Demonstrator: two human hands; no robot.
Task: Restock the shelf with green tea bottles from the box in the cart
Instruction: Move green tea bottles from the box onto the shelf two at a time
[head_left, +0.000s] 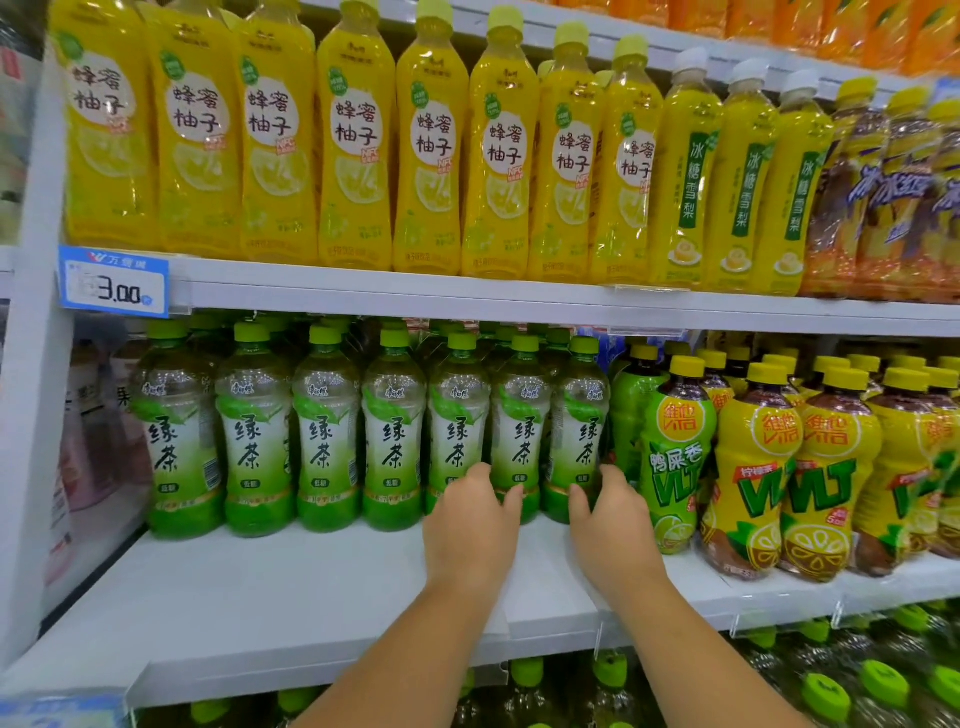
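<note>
On the middle shelf (260, 587), the green tea bottles (327, 431) stand in a row; full, they likely feel weighty, stiff and slick. The left hand (470, 525) curls low round the second-last bottle (522, 415), the right hand (610, 525) round the end bottle (582, 410), which looks a steady hold.

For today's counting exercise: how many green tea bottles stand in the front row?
7 green tea bottles side by side on the middle shelf, left end to the VLT bottles; left hand and right hand hold the two rightmost. More behind, mostly hidden.
</note>
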